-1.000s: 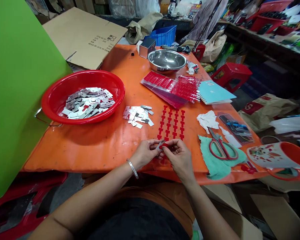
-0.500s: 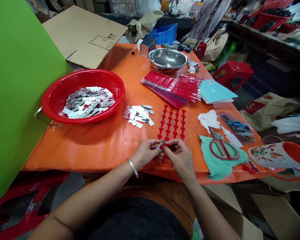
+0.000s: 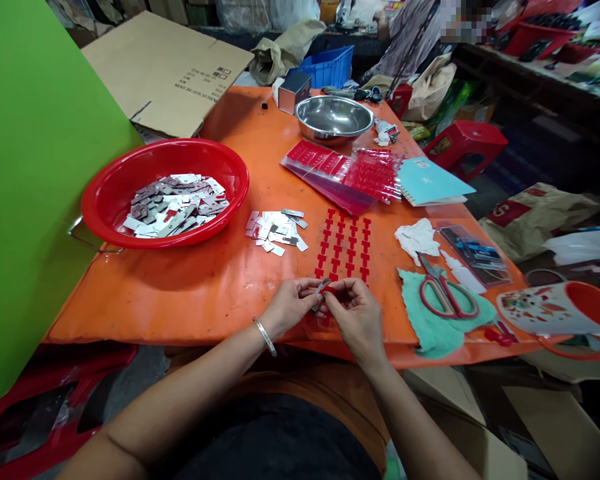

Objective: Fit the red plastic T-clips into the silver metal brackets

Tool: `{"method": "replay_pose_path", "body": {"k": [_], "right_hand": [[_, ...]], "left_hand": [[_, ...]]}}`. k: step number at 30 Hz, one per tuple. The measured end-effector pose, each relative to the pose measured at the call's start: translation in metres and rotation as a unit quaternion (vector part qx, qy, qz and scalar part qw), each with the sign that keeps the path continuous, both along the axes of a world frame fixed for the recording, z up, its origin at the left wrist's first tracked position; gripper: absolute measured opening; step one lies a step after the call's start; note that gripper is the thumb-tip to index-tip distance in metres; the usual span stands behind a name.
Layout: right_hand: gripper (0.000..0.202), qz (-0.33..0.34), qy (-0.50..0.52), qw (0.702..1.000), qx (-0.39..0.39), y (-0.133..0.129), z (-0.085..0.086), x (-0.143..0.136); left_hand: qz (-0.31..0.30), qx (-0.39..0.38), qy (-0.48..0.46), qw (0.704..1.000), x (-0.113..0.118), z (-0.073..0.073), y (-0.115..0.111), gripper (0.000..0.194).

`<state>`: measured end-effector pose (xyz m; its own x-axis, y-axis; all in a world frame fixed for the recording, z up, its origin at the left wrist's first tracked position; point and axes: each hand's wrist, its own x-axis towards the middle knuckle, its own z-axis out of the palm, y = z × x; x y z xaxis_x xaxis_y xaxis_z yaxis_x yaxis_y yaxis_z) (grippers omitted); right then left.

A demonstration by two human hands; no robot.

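Note:
My left hand is closed on a small metal plate near the table's front edge. At the plate's face, my right hand pinches a red T-shaped sticker; the fingers partly hide both pieces. Just beyond my hands lies a clear sheet with rows of red T-shaped stickers. Left of that sheet is a loose pile of metal plates. A red basin farther left holds many more such plates, grey and white.
Scissors rest on a green cloth at right, beside a mug. Farther back are packed red sticker sheets, a blue notebook and a steel bowl. A green panel stands at left.
My right hand has shifted slightly left, with the red sticker now lying more along the plate. My left hand stays almost in place. A blurred person's hand appears in the background.

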<state>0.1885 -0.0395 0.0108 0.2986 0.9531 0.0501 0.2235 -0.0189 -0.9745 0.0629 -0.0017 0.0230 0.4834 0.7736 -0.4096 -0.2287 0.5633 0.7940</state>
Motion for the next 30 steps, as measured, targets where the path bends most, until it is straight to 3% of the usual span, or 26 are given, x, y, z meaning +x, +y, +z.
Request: {"method": "replay_pose_path", "body": {"k": [5, 10, 19, 30], "right_hand": [[0.013, 0.002, -0.014, 1.000, 0.020, -0.004, 0.008, -0.004], [0.012, -0.044, -0.147, 0.985, 0.075, 0.000, 0.016, -0.001], [0.015, -0.033, -0.044, 0.998, 0.031, 0.008, 0.017, -0.002], [0.017, -0.038, -0.027, 0.999, 0.012, 0.007, 0.014, -0.001]], "left_hand": [[0.028, 0.030, 0.029, 0.999, 0.003, 0.001, -0.003, 0.024], [0.032, 0.064, 0.030, 0.997, 0.004, 0.004, -0.006, 0.027], [0.026, 0.077, 0.025, 0.996, 0.003, 0.005, -0.006, 0.027], [0.015, 0.060, 0.019, 0.998, 0.003, 0.007, -0.006, 0.028]]}}
